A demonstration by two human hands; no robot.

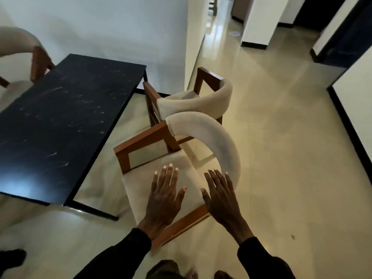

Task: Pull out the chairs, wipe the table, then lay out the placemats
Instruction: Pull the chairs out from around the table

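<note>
Your left hand (164, 196) and right hand (221, 200), fingers spread and empty, hover over the chair (211, 133) standing clear of the table (60, 117); wiping and placemats remain.

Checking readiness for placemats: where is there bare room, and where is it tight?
The tabletop is bare end to end, only pale streaks. The floor between its right edge and the near chair is open. Tight: near chair and far chair stand close together; left hand and right hand spread over the near seat.

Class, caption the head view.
Left hand and right hand spread open over the near chair beside the black table.
</note>
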